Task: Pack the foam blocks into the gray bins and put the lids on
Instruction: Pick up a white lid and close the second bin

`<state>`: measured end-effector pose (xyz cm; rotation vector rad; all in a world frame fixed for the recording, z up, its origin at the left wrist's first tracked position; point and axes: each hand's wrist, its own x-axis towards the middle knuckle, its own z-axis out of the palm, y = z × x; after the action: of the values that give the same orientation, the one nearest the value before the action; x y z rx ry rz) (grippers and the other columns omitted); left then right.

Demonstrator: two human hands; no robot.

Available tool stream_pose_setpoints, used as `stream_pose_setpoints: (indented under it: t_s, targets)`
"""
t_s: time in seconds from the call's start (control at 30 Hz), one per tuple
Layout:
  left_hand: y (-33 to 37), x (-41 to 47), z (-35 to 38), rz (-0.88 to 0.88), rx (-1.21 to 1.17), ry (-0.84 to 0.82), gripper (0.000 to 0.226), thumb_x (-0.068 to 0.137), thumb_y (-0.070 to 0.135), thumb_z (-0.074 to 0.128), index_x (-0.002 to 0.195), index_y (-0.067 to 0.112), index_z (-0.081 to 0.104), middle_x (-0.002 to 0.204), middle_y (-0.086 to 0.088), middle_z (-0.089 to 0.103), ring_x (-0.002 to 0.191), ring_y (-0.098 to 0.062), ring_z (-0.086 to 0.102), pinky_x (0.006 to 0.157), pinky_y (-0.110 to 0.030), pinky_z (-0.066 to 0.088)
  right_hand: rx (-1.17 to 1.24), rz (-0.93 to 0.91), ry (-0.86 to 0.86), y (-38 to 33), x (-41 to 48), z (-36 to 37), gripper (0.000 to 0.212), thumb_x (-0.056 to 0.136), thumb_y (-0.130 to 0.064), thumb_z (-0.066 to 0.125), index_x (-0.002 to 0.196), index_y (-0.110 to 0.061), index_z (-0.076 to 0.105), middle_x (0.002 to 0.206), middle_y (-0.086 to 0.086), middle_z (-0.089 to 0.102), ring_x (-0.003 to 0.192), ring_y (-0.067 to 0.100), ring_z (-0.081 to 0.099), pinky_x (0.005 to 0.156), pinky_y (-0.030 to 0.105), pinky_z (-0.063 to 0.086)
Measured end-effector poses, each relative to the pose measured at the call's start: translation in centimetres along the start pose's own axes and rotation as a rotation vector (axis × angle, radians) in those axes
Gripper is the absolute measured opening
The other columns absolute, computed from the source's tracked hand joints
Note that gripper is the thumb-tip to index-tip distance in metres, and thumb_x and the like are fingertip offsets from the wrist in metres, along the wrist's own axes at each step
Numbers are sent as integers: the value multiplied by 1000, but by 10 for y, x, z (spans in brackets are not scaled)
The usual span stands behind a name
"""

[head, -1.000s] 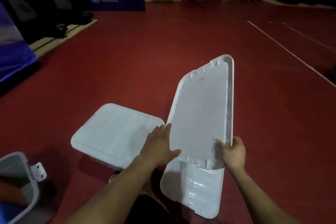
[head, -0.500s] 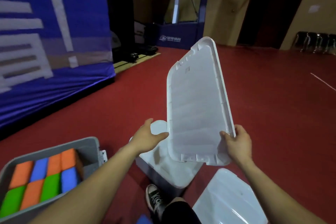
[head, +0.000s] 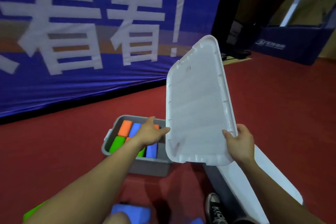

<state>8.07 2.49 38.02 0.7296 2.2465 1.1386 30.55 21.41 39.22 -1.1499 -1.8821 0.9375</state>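
Over a red floor, a person's right hand (head: 240, 143) grips the lower right edge of a white lid (head: 198, 114), held nearly upright with its long axis running up and away. The left hand (head: 151, 132), fingers loosely spread, reaches toward the lid's left edge, thumb at the rim. Just below and left sits the open gray bin (head: 149, 168), packed with foam blocks (head: 125, 128); the lid likely has to tip down leftward. A lidded second bin (head: 254, 178) crowds the right.
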Motion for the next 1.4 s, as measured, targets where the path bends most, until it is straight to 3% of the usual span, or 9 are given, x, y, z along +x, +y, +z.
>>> stream_pose_setpoints:
  t_s: [0.13, 0.3, 0.4, 0.47, 0.77, 0.97, 1.2, 1.33, 1.4]
  targets:
    - [-39, -1, -55, -101, -71, 111, 90, 78, 55, 71, 147, 9, 37, 129, -1, 60, 114, -20, 60, 89, -33, 49, 27, -43, -128, -27, -8, 66, 13, 89, -19, 69, 98, -17, 61, 88, -7, 66, 81, 16, 64, 69, 34, 49]
    - [-66, -18, -120, -190, -296, 222, 17, 92, 38, 65, 99, 25, 55, 82, 14, 62, 75, 0, 59, 67, -18, 48, -29, -161, -250, -56, -15, 121, 13, 88, -19, 70, 97, -20, 61, 84, -7, 66, 76, 17, 63, 61, 31, 45]
    - [-71, -33, -156, -251, -602, 162, 48, 90, 55, 58, 128, 28, 52, 121, -3, 59, 115, -18, 56, 99, -39, 47, -126, -275, -301, -69, -16, 142, 14, 89, -22, 68, 99, -20, 59, 83, -5, 67, 75, 23, 61, 64, 33, 43]
    - [-77, -38, -175, -259, -711, 225, 65, 88, 61, 55, 142, 25, 45, 136, -10, 52, 124, -27, 51, 102, -49, 44, -196, -370, -319, -76, -15, 150, 15, 91, -23, 67, 100, -22, 56, 83, -2, 67, 73, 27, 57, 63, 33, 39]
    - [-66, -43, -212, -110, -1267, 243, 95, 84, 78, 40, 151, 10, 31, 133, -23, 56, 118, -42, 59, 98, -66, 43, -458, -631, -339, -81, -14, 145, 25, 84, -14, 62, 103, -27, 54, 89, 3, 71, 84, 41, 66, 61, 39, 42]
    - [-76, -37, -225, -87, -1407, 322, 109, 82, 77, 48, 157, 9, 9, 148, -29, 40, 120, -49, 54, 89, -68, 47, -514, -704, -357, -72, -11, 120, 30, 81, -21, 61, 106, -34, 50, 101, -10, 65, 98, 24, 65, 70, 37, 45]
    - [-78, -33, -227, -95, -1448, 356, 120, 72, 75, 64, 156, 6, 13, 143, -31, 45, 115, -50, 59, 84, -61, 53, -534, -1062, -151, -53, 4, 106, 70, 44, -8, 81, 103, -25, 48, 82, -2, 66, 71, 26, 69, 44, 32, 48]
    - [-59, -35, -223, -130, -1364, 384, 82, 74, 67, 71, 121, 1, 56, 114, -19, 70, 104, -34, 69, 91, -50, 55, -511, -1228, -103, -42, 11, 105, 73, 40, 3, 71, 105, -20, 48, 82, 2, 66, 73, 28, 68, 50, 34, 53]
    - [-50, -34, -222, -149, -1270, 396, 45, 87, 43, 69, 102, 3, 59, 95, -13, 71, 86, -27, 72, 77, -42, 61, -507, -1239, -110, -38, 13, 103, 77, 37, 5, 73, 106, -18, 48, 82, 3, 66, 73, 30, 67, 57, 36, 55]
